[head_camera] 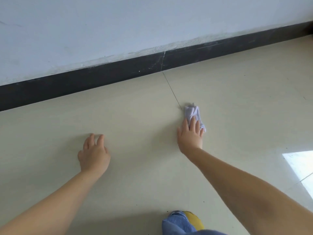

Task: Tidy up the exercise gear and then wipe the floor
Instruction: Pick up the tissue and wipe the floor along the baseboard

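Observation:
A small crumpled pale lilac cloth (193,112) lies on the cream tiled floor (135,116), next to a thin tile joint. My right hand (190,135) lies flat on the cloth's near part, fingers stretched forward and pressing it onto the floor. My left hand (94,153) rests on the bare floor to the left, fingers spread and slightly curled, with nothing in it. No exercise gear is in view.
A black skirting board (118,73) runs along the base of the white wall (118,28) just beyond the hands. A bright patch of light (301,165) falls on the floor at the right. My knee in blue cloth and a yellow shoe (194,219) show at the bottom edge.

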`<move>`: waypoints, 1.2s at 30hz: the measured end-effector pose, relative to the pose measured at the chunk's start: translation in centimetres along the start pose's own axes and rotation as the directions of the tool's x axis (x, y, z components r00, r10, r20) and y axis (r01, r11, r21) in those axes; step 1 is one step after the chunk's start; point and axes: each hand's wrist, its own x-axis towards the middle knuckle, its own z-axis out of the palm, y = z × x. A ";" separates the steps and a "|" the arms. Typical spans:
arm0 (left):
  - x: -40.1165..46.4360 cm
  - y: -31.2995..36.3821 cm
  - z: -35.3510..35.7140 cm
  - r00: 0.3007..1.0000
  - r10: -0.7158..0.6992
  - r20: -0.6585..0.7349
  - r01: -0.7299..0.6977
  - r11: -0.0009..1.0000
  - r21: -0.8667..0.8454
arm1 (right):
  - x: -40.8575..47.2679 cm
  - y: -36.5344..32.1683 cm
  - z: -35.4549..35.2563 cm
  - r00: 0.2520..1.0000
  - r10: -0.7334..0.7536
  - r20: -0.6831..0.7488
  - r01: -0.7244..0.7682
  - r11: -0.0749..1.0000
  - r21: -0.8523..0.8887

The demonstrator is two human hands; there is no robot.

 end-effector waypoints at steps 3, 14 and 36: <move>0.1 0.2 0.0 1.000 -0.021 0.007 0.021 0.999 -0.032 | -7.8 -5.7 5.9 0.888 -0.460 -0.007 0.456 0.883 -0.113; -0.2 0.0 0.2 0.999 -0.006 0.043 0.006 1.000 -0.003 | -5.0 7.0 3.3 0.823 -0.563 0.075 0.555 0.770 -0.315; -2.5 7.0 2.3 0.959 0.263 0.110 -0.278 0.946 0.167 | -3.8 13.0 2.5 0.836 -0.545 0.061 0.540 0.799 -0.266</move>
